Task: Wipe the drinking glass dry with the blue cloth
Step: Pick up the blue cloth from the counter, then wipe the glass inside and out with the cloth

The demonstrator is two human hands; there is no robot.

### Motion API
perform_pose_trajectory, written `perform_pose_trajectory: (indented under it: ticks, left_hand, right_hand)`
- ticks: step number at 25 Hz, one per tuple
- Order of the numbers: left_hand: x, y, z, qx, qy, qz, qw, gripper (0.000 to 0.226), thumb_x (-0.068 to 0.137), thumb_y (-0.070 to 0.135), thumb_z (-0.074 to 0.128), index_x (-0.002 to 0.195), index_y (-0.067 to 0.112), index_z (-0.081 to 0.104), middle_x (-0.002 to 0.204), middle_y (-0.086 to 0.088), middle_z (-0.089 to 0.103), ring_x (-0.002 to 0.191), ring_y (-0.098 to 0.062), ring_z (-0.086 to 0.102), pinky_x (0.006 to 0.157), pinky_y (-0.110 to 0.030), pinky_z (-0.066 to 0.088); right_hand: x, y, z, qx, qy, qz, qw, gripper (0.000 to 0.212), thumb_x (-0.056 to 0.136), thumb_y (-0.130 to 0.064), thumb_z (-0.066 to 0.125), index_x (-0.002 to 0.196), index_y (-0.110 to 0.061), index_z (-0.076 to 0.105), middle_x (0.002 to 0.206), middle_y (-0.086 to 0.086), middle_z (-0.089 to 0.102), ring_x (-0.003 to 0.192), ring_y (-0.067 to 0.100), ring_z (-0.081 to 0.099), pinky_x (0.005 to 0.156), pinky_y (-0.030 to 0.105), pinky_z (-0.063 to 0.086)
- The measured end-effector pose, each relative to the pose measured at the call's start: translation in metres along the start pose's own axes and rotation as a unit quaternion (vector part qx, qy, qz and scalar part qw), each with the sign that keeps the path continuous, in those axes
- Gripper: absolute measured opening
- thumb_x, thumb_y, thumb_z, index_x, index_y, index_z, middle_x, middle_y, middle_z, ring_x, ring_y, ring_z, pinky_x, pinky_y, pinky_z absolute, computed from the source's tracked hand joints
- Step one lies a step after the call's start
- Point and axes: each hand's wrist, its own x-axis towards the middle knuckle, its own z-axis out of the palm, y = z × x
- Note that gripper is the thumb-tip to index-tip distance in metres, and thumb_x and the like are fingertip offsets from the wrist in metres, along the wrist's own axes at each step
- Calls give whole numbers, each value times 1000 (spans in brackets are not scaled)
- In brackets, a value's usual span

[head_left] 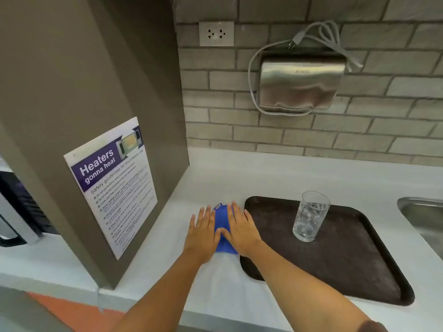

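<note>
Both hands flat, fingers spread, gripping nothing: left hand [201, 232] and right hand [241, 230] press palm-down on the blue cloth [223, 226], which lies on the white counter [263, 173] between and under them. Drinking glass [310, 215] stands upright on the dark brown tray [359, 259], off to the right of my right hand, not touching it; looks wet, droplets inside. Step in hand, I judge: pick up the cloth. To do it well I bunch the cloth into one palm with plenty of loose fabric free, keep it off the tray edge just beside my right hand, then reach right for the glass low on its body so it doesn't tip.
</note>
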Motion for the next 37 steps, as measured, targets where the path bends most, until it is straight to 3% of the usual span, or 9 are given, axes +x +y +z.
perform_pose_trajectory:
  ticks: [6, 11, 17, 20, 24, 25, 27, 30, 37]
  left_hand:
    - [4, -3, 26, 14, -141, -24, 990, 63, 107, 42, 13, 159, 11, -3, 170, -11, -5, 156, -29, -7, 123, -51, -6]
    - [6, -4, 33, -31, -150, -28, 988, 62, 107, 41, 14, 159, 11, -4, 170, -10, -7, 156, -28, -9, 123, -49, -7]
    - [9, -7, 22, -132, -132, -40, 982, 62, 109, 35, 17, 158, 7, -9, 170, -9, -5, 156, -26, -8, 123, -46, -8]
    - [14, -7, 13, -226, -61, -39, 972, 62, 109, 29, 23, 159, 11, -9, 166, -12, 19, 154, -29, 14, 125, -46, -5]
    - [16, 14, -8, -457, -54, -1, 888, 80, 90, 73, 15, 158, 30, 22, 136, -2, 61, 131, -18, 54, 125, -38, 17]
    - [16, 22, -11, -492, -57, 17, 869, 74, 95, 69, 22, 157, 29, 28, 129, 0, 63, 122, -13, 60, 119, -30, 32]
    - [13, 39, -18, -487, -44, 61, 870, 48, 107, 29, 40, 154, 21, 35, 130, 3, 62, 111, -6, 62, 96, -11, 46]
    - [12, 76, -25, -460, -1, 104, 882, 38, 100, 6, 52, 138, 9, 51, 131, -11, 65, 111, -17, 63, 92, -19, 49]
    - [-7, 150, -31, -542, -221, 157, 795, 65, 107, 16, 41, 160, 27, 5, 141, 9, 41, 127, -9, 47, 102, -22, 40]
  right_hand:
    - [24, -4, 21, -20, -76, 46, 996, 70, 102, -52, 18, 155, -12, -4, 160, 30, 2, 145, 40, 21, 117, 45, 19]
    - [38, -11, 30, -60, -84, 84, 991, 75, 100, -57, 22, 155, -12, -2, 141, 27, 38, 121, 34, 45, 101, 41, 35]
    - [43, -21, 22, 131, -59, 102, 984, 63, 100, -39, 45, 152, -16, 20, 123, 17, 47, 111, 29, 49, 91, 36, 41]
    - [31, -20, 11, 275, 4, 86, 958, 52, 95, -28, 53, 145, -24, 37, 111, 7, 42, 101, 24, 50, 83, 29, 46]
    - [3, -9, -11, 339, 126, 93, 928, 48, 95, -25, 55, 141, -19, 43, 109, 3, 35, 92, 16, 48, 81, 22, 47]
    - [-6, -4, -16, 339, 151, 100, 923, 48, 96, -26, 55, 141, -17, 43, 110, 4, 35, 91, 15, 48, 80, 21, 46]
    - [-27, 9, -22, 340, 188, 124, 913, 46, 97, -31, 53, 140, -18, 44, 111, 3, 34, 91, 14, 48, 80, 20, 46]
    - [-67, 37, -29, 335, 226, 174, 898, 42, 98, -38, 52, 137, -25, 46, 109, -2, 33, 89, 11, 50, 80, 23, 50]
    - [-143, 79, -50, 351, 274, 203, 872, 42, 92, -22, 65, 133, -20, 57, 110, 4, 40, 94, 0, 47, 92, 17, 46]
